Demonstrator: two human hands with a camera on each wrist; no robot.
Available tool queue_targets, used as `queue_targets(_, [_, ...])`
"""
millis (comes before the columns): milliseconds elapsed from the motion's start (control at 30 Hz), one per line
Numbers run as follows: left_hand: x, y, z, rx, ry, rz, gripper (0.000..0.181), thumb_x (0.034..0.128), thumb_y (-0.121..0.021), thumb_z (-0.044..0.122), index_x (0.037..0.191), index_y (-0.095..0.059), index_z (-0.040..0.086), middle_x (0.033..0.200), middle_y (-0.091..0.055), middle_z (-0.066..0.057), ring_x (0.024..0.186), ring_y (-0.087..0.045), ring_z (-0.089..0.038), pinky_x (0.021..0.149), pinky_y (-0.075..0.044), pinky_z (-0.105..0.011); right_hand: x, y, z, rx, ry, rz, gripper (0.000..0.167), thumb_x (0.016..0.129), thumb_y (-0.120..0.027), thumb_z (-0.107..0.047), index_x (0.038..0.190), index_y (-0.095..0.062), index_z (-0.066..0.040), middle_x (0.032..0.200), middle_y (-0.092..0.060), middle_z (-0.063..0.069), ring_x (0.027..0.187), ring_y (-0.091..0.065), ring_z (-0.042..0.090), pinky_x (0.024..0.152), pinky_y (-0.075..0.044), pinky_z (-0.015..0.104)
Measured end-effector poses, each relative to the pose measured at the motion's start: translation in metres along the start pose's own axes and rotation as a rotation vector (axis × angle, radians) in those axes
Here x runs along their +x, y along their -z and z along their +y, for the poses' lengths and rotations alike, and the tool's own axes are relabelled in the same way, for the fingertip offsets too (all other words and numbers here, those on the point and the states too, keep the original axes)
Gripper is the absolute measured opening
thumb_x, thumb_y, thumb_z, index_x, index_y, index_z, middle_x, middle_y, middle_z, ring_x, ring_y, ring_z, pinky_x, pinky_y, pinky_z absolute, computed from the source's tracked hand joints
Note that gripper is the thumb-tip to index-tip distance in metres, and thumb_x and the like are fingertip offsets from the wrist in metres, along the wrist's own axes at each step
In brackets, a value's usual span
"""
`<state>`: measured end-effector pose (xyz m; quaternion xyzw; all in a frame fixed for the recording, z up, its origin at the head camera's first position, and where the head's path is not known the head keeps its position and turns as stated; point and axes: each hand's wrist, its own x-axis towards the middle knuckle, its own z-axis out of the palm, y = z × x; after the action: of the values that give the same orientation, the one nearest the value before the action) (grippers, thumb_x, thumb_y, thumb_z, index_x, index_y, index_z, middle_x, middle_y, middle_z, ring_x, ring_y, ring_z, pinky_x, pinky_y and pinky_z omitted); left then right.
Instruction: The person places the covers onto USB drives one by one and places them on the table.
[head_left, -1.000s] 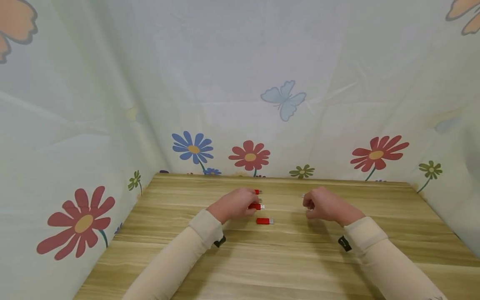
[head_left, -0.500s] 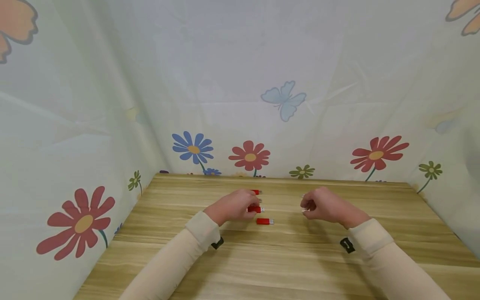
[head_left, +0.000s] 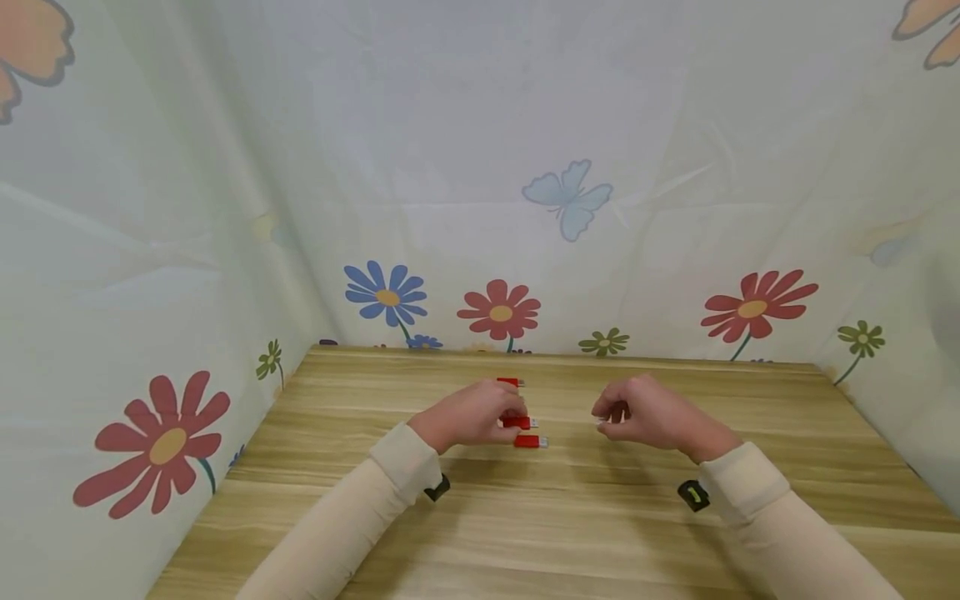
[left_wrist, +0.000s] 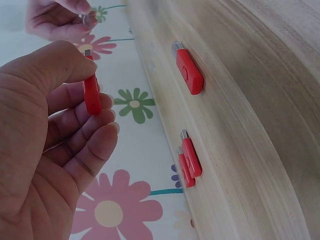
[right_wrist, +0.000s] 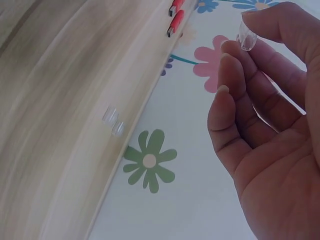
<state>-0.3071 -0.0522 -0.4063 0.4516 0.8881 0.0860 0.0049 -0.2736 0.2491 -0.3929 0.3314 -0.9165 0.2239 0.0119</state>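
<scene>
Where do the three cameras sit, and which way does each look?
Head: on the head, looking forward and down at the table; left hand, right hand and sleeves show.
Left wrist: on that wrist, facing the left hand pinching a red stick; right hand also shows.
Right wrist: on that wrist, facing the right hand pinching a clear piece.
Both wrist views share other red sticks, table and flowery backdrop.

My USB stick (left_wrist: 92,97) is smooth plastic with a metal plug (left_wrist: 88,53) at three o'clock, my cap (right_wrist: 247,40) farther that way glossy, see-through plastic, the tabletop (head_left: 525,525) smooth, soft-sheened wood grain, and the curtain (head_left: 420,158) at twelve o'clock creased, smooth sheeting.
</scene>
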Motion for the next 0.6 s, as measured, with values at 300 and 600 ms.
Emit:
queue_targets(300, [0.003,-0.004,0.001,-0.045,-0.033,0.019,0.024,0.0914,-0.077,0.027,0.113,-0.078,0.016,0.105,-0.072,0.005,0.086,-0.06,-0.004,0.082,-0.053,-0.014,0.001,-0.009,-0.003,0.071,0.038,0.025,0.008,0.089,-0.079,-0.013,0.097,-0.079,-0.014,0.09,-0.072,-0.011,0.077,-0.06,0.003,0.068,-0.057,0.027])
queue_targets(600, [0.003,-0.002,0.01,-0.068,-0.066,0.032,0.019,0.0914,-0.076,0.026,0.108,-0.079,0.016,0.096,-0.067,0.007,0.081,-0.059,-0.004,0.077,-0.051,-0.013,0.004,-0.02,-0.009,0.126,0.067,0.041,0.011,0.089,-0.08,-0.017,0.099,-0.078,-0.022,0.091,-0.071,-0.014,0.077,-0.061,0.004,0.069,-0.057,0.026])
